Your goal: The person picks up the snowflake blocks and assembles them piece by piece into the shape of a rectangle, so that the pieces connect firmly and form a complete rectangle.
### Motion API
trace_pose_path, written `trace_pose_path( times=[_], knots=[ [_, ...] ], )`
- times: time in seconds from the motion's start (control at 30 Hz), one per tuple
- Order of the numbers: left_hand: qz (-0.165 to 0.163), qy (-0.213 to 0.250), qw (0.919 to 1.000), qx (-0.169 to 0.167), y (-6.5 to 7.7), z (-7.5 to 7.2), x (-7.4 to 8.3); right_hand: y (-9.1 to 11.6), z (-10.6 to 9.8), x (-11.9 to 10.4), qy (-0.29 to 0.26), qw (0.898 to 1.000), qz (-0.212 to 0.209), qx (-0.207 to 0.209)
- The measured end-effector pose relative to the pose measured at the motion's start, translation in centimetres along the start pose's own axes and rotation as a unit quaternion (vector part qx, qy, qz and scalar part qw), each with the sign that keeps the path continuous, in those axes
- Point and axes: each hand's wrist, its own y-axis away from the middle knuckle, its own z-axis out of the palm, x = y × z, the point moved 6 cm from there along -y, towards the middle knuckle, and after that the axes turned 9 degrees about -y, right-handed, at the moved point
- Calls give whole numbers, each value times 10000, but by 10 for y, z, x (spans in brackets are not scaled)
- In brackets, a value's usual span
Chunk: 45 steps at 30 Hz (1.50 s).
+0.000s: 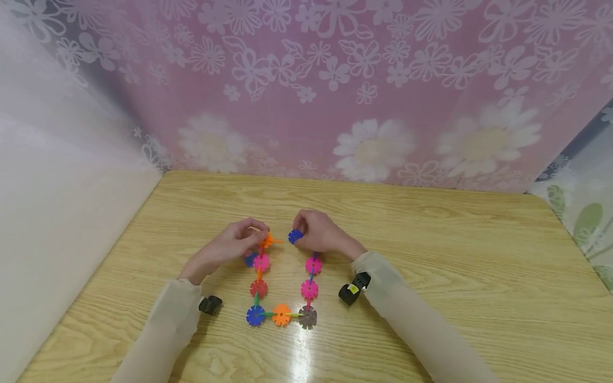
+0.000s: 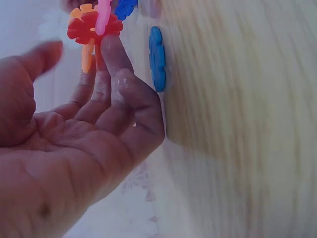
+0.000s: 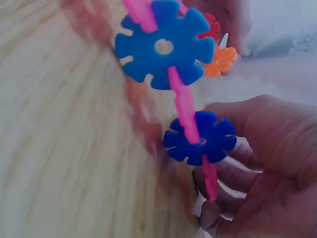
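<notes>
Notched plastic building discs, slotted edge to edge, form a U on the table in the head view; an orange disc (image 1: 281, 315) sits in its bottom row. At the top of the left column, the fingers of my left hand (image 1: 234, 239) touch the linked pieces beside an orange disc (image 1: 267, 241). In the left wrist view, the thumb stands apart from the red disc (image 2: 89, 27), and an index fingertip meets its underside. My right hand (image 1: 320, 232) pinches a blue disc (image 1: 295, 236) above the right column; part of that column is hidden behind the hand.
A separate-looking blue disc (image 1: 250, 259) lies beside the left column, by the pink disc (image 1: 261, 263). Black wrist cameras (image 1: 354, 290) hang near the sleeves. The wooden table (image 1: 455, 266) ends at a flowered pink curtain (image 1: 306, 106).
</notes>
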Motion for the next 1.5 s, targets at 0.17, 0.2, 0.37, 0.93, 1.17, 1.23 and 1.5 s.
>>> trace_pose_path(
  times=[0.17,0.2,0.37,0.93,1.17,1.23,1.5],
  knots=[
    [-33,-224,9996,151,-1,1,1,8,-5,-1,-574,9976,-233,303],
    [-51,-221,9996,166,-1,1,1,10,-6,-1,-690,9965,-288,381],
    [-70,-71,9998,186,-2,1,0,21,-11,2,-1221,9904,-316,574],
    [-19,96,9997,245,-3,3,4,23,-8,4,-1976,9786,-54,565],
    [94,291,9992,268,-5,4,5,22,-5,5,-2185,9739,-16,614],
    [62,318,9990,309,-5,4,5,20,-4,5,-2194,9735,-50,643],
    [33,221,9988,426,-3,5,3,19,1,4,-2202,9727,-38,730]
  ],
)
